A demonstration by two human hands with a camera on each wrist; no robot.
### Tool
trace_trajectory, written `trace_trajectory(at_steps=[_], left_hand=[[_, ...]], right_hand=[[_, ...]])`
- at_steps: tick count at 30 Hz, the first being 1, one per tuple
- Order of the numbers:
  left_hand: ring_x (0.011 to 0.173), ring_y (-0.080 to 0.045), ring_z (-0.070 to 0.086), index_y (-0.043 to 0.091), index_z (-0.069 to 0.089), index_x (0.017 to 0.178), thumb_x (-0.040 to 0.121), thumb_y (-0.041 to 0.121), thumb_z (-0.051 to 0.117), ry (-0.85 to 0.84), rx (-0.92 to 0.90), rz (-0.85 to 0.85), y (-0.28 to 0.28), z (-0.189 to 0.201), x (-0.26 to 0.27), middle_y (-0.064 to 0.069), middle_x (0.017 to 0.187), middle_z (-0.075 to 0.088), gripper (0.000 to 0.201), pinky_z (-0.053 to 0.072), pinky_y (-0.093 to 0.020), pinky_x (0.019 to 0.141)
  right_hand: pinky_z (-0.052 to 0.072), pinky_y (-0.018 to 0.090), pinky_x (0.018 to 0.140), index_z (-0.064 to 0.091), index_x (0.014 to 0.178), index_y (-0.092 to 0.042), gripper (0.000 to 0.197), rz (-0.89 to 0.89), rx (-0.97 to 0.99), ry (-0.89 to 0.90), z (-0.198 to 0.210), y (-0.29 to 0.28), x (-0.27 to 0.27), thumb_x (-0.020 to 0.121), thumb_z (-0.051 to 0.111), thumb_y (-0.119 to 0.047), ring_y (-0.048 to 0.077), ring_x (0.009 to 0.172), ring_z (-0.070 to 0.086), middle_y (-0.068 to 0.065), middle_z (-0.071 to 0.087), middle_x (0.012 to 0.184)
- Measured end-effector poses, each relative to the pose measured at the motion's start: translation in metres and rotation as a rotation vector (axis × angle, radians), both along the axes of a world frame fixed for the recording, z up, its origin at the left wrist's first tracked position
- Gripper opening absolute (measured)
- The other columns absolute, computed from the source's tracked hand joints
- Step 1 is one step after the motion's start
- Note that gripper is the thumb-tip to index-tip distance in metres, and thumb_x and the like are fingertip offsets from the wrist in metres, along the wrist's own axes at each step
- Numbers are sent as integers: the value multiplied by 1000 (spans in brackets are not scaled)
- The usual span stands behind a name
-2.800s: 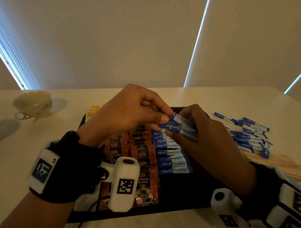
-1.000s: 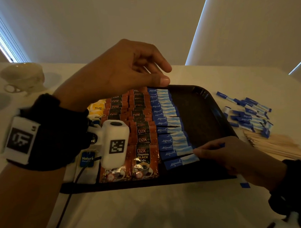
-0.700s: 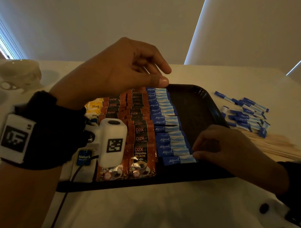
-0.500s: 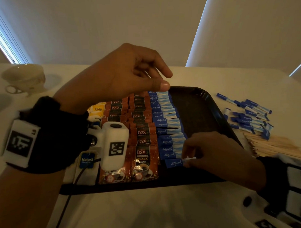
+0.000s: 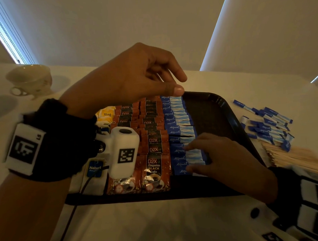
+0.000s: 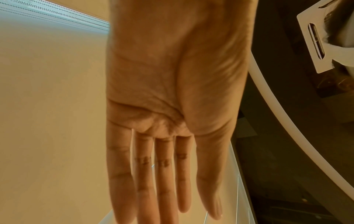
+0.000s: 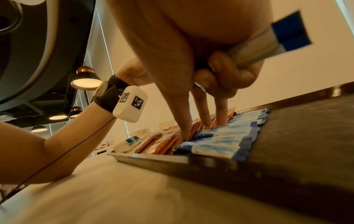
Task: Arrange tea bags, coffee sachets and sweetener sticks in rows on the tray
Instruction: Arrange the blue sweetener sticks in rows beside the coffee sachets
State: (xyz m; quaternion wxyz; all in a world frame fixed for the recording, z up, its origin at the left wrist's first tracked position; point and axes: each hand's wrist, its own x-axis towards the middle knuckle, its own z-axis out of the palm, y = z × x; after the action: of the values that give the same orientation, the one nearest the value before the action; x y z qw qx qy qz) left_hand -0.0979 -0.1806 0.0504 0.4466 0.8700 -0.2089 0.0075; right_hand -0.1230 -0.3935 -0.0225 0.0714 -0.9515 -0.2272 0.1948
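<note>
My right hand (image 5: 226, 161) has slid in from the tray's 4 o'clock edge since half a second ago. Thumb and two straight fingers (image 7: 221, 116) now press the near end of the row of blue sweetener sticks (image 5: 180, 132), while its curled fingers pinch one spare blue sweetener stick (image 7: 268, 44). My left hand (image 5: 131, 76) still hovers over the 12 o'clock end of the black plastic tray (image 5: 224, 116), fingers relaxed and holding nothing. Brown coffee sachets (image 5: 153, 138) lie at 9 o'clock of that row.
</note>
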Motion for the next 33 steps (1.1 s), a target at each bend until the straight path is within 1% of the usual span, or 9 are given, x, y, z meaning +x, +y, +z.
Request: trace_trajectory(at_steps=[2, 4, 8, 12, 16, 19, 22, 28, 33], left_hand=[[82, -7, 67, 23, 66, 103, 74, 34, 68, 0, 8, -1, -1, 0, 0, 5, 87, 71, 32, 53, -12, 71], [81, -7, 67, 23, 67, 103, 73, 34, 69, -2, 11, -2, -1, -1, 0, 6, 86, 71, 32, 53, -12, 72], [80, -7, 67, 24, 67, 103, 73, 35, 69, -6, 15, 0, -1, -1, 1, 6, 85, 71, 32, 54, -13, 73], [83, -6, 66, 24, 66, 102, 72, 37, 68, -9, 22, -11, -2, -2, 1, 7, 85, 70, 33, 51, -10, 73], [84, -5, 66, 23, 66, 104, 73, 36, 68, -17, 27, -16, -2, -2, 1, 8, 86, 70, 34, 51, -9, 75], [83, -6, 67, 22, 66, 104, 73, 37, 68, -16, 36, -17, -2, -2, 1, 7, 85, 70, 34, 51, -10, 76], [83, -6, 66, 22, 66, 104, 74, 36, 68, -13, 43, -17, -2, -3, 1, 7, 86, 69, 33, 50, -8, 74], [82, -6, 66, 21, 66, 105, 74, 34, 68, -4, 40, -13, -1, -3, 2, 6, 86, 69, 34, 52, -10, 70], [81, -6, 66, 21, 66, 105, 73, 36, 68, -7, 32, -14, -1, -3, 2, 6, 86, 69, 36, 50, -8, 69]], right_hand=[[36, 28, 105, 34, 139, -41, 55, 39, -16, -25, -3, 2, -1, 88, 50, -52, 2, 132, 32, -21, 29, 148], [34, 28, 105, 29, 143, -40, 57, 69, -55, -12, -5, 2, -1, 90, 43, -55, 3, 136, 29, -22, 22, 152], [37, 29, 102, 28, 144, -40, 57, 95, -107, -3, -7, 3, -1, 91, 37, -59, 5, 135, 33, -24, 17, 153], [37, 28, 102, 25, 144, -41, 61, 95, -117, 0, -7, 2, -1, 88, 39, -62, 4, 134, 33, -26, 16, 153], [34, 27, 104, 10, 147, -41, 74, 106, -151, -22, -8, 1, -3, 85, 40, -66, 4, 138, 26, -24, 1, 154], [36, 28, 103, 2, 148, -38, 77, 127, -213, -21, -8, 3, -1, 86, 38, -65, 6, 139, 26, -22, -7, 155], [37, 31, 103, 0, 149, -35, 76, 136, -255, -1, -7, 5, 2, 89, 39, -61, 9, 139, 27, -21, -7, 155], [39, 29, 99, 0, 149, -34, 74, 144, -270, -10, -9, 6, 7, 91, 38, -60, 10, 137, 30, -20, -6, 155], [37, 26, 101, 0, 148, -38, 76, 141, -223, -26, -6, 4, 4, 87, 38, -64, 6, 138, 26, -24, -6, 154]])
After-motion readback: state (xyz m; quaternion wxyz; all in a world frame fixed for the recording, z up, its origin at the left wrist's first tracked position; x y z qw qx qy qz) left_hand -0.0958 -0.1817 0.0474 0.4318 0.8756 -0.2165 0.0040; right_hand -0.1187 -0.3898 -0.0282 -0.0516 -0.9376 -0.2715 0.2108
